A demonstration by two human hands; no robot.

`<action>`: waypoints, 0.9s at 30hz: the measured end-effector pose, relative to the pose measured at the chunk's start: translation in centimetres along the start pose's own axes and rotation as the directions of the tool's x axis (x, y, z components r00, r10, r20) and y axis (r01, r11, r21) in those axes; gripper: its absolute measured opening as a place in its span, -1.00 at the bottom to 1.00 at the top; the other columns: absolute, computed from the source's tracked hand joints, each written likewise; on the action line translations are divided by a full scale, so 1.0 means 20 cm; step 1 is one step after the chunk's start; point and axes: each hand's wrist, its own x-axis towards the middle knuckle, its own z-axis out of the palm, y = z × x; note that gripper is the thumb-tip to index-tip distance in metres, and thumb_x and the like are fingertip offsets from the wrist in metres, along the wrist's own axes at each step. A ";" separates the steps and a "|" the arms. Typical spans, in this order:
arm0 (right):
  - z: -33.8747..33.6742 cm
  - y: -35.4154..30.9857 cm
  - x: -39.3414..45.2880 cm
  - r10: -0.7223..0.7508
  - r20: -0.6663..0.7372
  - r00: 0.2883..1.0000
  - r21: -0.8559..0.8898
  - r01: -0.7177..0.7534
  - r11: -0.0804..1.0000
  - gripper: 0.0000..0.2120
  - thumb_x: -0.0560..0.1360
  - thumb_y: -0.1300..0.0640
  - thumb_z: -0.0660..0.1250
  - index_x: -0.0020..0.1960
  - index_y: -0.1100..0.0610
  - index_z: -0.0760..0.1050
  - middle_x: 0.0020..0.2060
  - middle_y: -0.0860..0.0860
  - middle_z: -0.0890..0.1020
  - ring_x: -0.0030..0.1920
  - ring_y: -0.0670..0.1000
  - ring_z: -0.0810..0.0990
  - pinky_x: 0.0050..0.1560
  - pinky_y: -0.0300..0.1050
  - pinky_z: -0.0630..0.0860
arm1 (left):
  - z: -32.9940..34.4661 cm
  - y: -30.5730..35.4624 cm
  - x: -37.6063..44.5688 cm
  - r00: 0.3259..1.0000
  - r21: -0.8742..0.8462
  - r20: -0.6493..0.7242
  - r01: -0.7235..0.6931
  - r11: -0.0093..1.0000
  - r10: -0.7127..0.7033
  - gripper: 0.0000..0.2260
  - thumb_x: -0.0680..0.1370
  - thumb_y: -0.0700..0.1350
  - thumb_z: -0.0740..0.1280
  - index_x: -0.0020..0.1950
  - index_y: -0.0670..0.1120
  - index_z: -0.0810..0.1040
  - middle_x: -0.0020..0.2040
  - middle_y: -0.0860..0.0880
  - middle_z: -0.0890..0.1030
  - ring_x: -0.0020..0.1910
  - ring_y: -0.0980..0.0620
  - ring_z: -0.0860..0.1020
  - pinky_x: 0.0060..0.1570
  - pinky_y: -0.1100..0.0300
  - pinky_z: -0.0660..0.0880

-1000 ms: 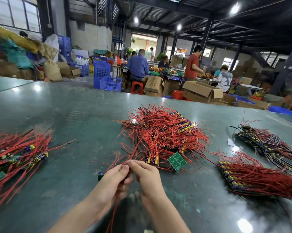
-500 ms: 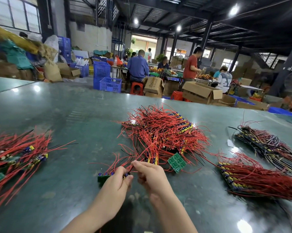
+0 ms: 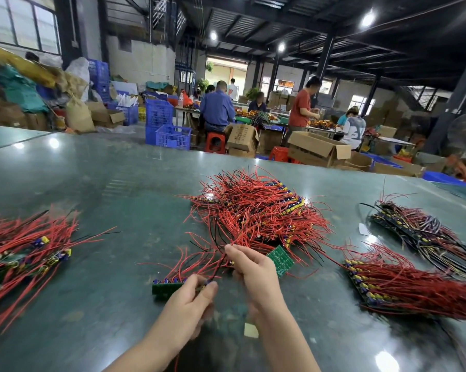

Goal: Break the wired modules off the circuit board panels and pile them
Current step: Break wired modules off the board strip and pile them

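My left hand [image 3: 190, 299] pinches the right end of a green circuit board panel [image 3: 165, 285] that carries blue and yellow parts and red wires. My right hand [image 3: 253, 267] is raised a little to the right and grips a wired module, its red and black wires running up between the fingers. Behind both hands lies a big heap of red-wired modules [image 3: 256, 210] with a bare green board [image 3: 281, 260] at its near edge. A pile of broken-off modules [image 3: 22, 251] lies at the left.
Two stacks of wired panels lie at the right, one near [image 3: 403, 285] and one farther back [image 3: 425, 232]. The green table [image 3: 105, 183] is glossy. A small paper scrap [image 3: 250, 330] lies between my forearms. Beyond the table people work among boxes and blue crates.
My hands have drawn apart. The right hand has lifted up and right with a module, and the panel strip stays in the left hand, now more exposed at its left.
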 end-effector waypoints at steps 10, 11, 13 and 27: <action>-0.06 -0.01 0.05 -0.068 -0.189 0.980 0.000 0.069 0.998 -0.97 0.44 0.18 0.42 -0.15 0.13 0.64 -0.53 -0.18 0.54 -0.51 -0.26 0.43 -0.33 -0.34 0.34 | 0.02 0.04 -0.02 0.974 -0.154 0.167 0.182 0.971 -0.156 -0.74 0.62 -0.04 0.15 -0.20 -0.14 0.43 -0.52 0.03 0.30 -0.58 0.15 0.14 -0.60 0.42 0.05; -0.07 -0.01 0.06 -0.070 -0.197 0.978 0.001 0.071 0.997 -0.96 0.44 0.18 0.42 -0.15 0.14 0.64 -0.54 -0.18 0.53 -0.50 -0.25 0.42 -0.33 -0.33 0.33 | 0.01 0.05 -0.02 0.974 -0.159 0.171 0.174 0.972 -0.147 -0.72 0.62 -0.05 0.14 -0.22 -0.15 0.42 -0.54 0.04 0.28 -0.60 0.16 0.11 -0.61 0.44 0.03; -0.07 0.00 0.06 -0.050 -0.199 0.979 0.045 0.061 0.997 -0.96 0.44 0.18 0.42 -0.16 0.14 0.64 -0.54 -0.17 0.52 -0.47 -0.23 0.41 -0.32 -0.31 0.33 | 0.00 0.06 -0.02 0.983 -0.143 0.149 0.130 0.981 -0.108 -0.69 0.62 -0.06 0.14 -0.27 -0.17 0.41 -0.58 0.05 0.25 -0.64 0.17 0.07 -0.61 0.45 0.00; -0.15 -0.03 0.09 -0.072 -0.366 0.928 0.184 0.148 0.972 -0.94 0.44 0.20 0.43 -0.10 0.15 0.63 -0.47 -0.16 0.55 -0.43 -0.19 0.43 -0.30 -0.27 0.36 | -0.03 0.02 0.01 0.963 0.003 0.263 0.061 0.998 -0.059 -0.74 0.63 -0.15 0.16 -0.19 -0.16 0.54 -0.54 0.06 0.28 -0.62 0.14 0.09 -0.61 0.39 0.04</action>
